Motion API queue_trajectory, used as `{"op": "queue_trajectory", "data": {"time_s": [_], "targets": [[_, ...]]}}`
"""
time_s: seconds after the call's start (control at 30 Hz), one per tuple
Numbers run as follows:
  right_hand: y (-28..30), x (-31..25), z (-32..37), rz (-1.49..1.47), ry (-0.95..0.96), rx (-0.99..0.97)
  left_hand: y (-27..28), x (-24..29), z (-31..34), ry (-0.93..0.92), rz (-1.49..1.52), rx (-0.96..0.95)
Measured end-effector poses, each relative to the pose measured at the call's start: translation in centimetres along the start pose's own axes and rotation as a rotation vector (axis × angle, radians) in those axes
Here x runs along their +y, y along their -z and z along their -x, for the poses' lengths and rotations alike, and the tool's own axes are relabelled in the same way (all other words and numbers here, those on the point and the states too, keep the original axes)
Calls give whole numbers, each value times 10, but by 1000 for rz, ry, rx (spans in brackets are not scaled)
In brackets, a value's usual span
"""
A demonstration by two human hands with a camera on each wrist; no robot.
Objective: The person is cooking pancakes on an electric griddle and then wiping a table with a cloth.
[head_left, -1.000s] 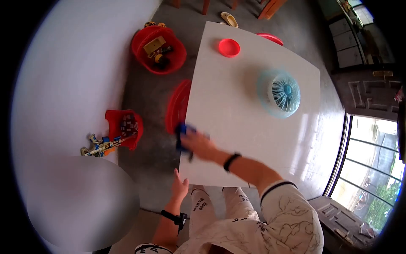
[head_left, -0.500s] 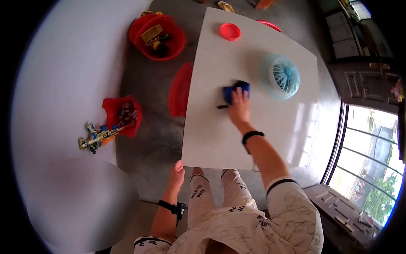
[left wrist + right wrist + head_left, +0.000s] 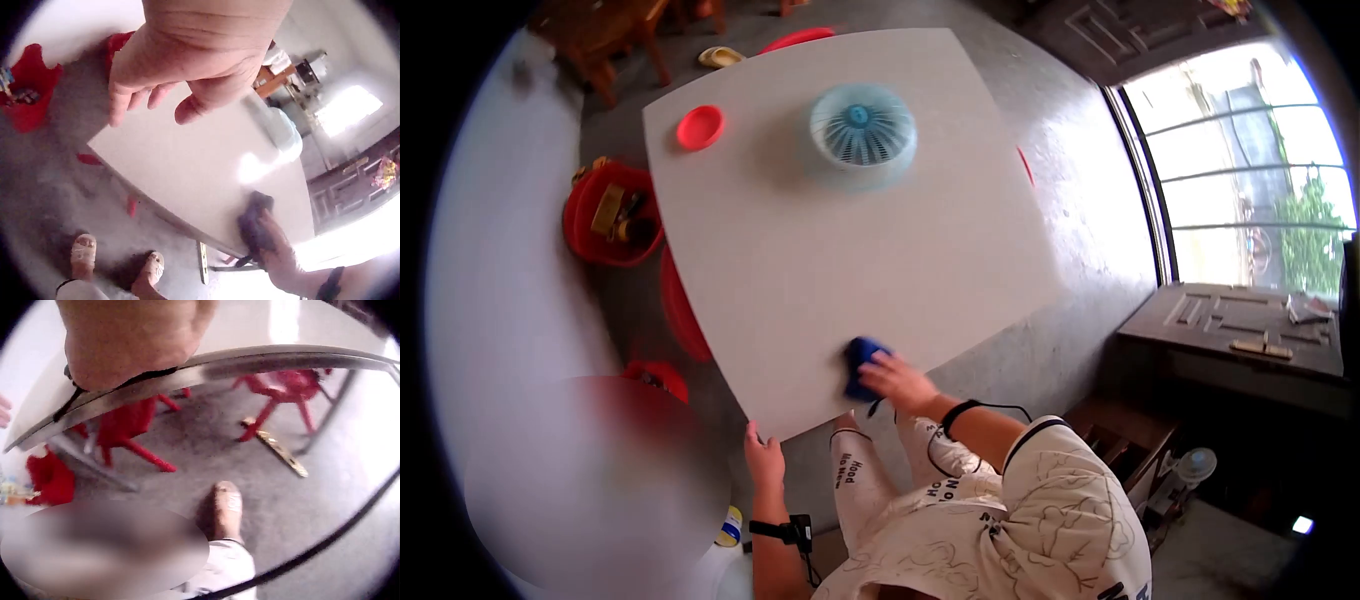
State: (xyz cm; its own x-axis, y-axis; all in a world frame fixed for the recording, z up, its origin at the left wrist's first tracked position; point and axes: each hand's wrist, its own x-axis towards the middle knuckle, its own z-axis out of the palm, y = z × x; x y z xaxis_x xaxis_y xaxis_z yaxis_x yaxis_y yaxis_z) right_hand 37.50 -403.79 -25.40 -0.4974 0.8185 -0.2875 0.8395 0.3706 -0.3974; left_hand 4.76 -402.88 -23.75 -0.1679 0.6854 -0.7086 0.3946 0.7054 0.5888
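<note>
Near the close edge of the white table (image 3: 850, 260), my right hand (image 3: 902, 387) lies with extended fingers on a dark blue cloth (image 3: 861, 368). A dark strap or strip hangs from the cloth at the table edge. In the left wrist view the same cloth (image 3: 255, 222) is beneath the right hand (image 3: 282, 257). My left hand (image 3: 766, 464) is at the near left table corner, holding nothing visible; its fingers (image 3: 139, 97) hang loosely there. In the right wrist view, the heel of the right hand (image 3: 134, 344) is over the table rim and hides most of the cloth.
A light blue mesh cover (image 3: 863, 130) and a red round dish (image 3: 700, 128) stand on the far part of the table. Red chairs (image 3: 128, 425) are around and below it. A red tub with toys (image 3: 612, 215) stands at the left; a window is at the right.
The right hand and the blue cloth have moved from the table's middle to its near edge. The head view has turned, shifting the table leftward. The left hand stays by the corner.
</note>
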Motion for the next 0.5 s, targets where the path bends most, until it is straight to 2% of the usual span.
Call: {"op": "queue_trajectory", "data": {"time_s": [0.07,0.17,0.2,0.23,0.27,0.33,0.37,0.4,0.5], "targets": [[4,59,39,37,-284,138,-14,38,12,-130,-292,49],[22,141,84,-11,-765,601,-45,51,6,-218,-376,9],[26,164,95,-20,-843,712,-56,57,7,-248,-382,-1],[30,183,100,50,-996,737,-65,62,5,-256,-368,-36],[32,199,97,-21,-1216,736,-76,68,5,-265,-379,-43],[39,198,79,-27,-1377,745,-92,80,3,-269,-485,-63],[30,187,74,20,-1282,784,-100,82,0,-242,-504,-76],[26,168,71,-17,-1174,718,-108,85,-3,-249,-513,-85],[26,106,80,-121,-705,360,-130,105,-12,-194,-677,-40]]}}
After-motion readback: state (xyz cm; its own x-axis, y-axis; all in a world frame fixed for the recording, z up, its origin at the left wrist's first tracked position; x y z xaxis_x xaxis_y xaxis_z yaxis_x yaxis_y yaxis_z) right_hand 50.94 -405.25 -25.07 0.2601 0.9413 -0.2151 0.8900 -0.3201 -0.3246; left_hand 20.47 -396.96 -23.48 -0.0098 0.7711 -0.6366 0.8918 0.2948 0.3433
